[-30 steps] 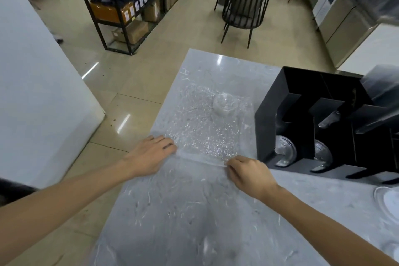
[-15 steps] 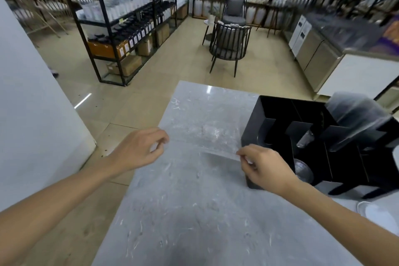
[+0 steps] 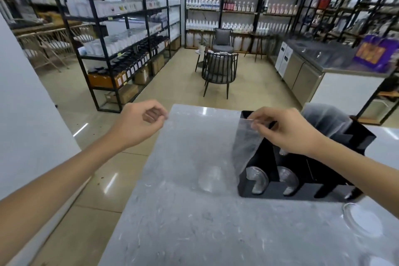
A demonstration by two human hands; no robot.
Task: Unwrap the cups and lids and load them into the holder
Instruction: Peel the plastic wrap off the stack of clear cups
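A clear plastic bag [image 3: 203,147] hangs stretched between my two hands above the grey marble counter [image 3: 194,222]. My left hand [image 3: 140,123] pinches its top left corner. My right hand [image 3: 280,127] pinches the top right corner, in front of the black cup holder [image 3: 269,157]. A clear cup [image 3: 210,179] sits in the bottom of the bag, near the counter. The holder's front slots show the ends of two clear cup stacks [image 3: 257,179]. More clear wrapping [image 3: 328,121] sticks up from the back of the holder.
A clear lid [image 3: 362,219] lies on the counter at the right, in front of the holder. The counter's left edge drops to a tiled floor. Black shelving [image 3: 121,39], a dark chair [image 3: 218,69] and a steel counter [image 3: 313,67] stand beyond.
Both hands have lifted the bag's edge up off the counter, so the bag now hangs upright with the cup in its bottom. The view has tilted up toward the room.
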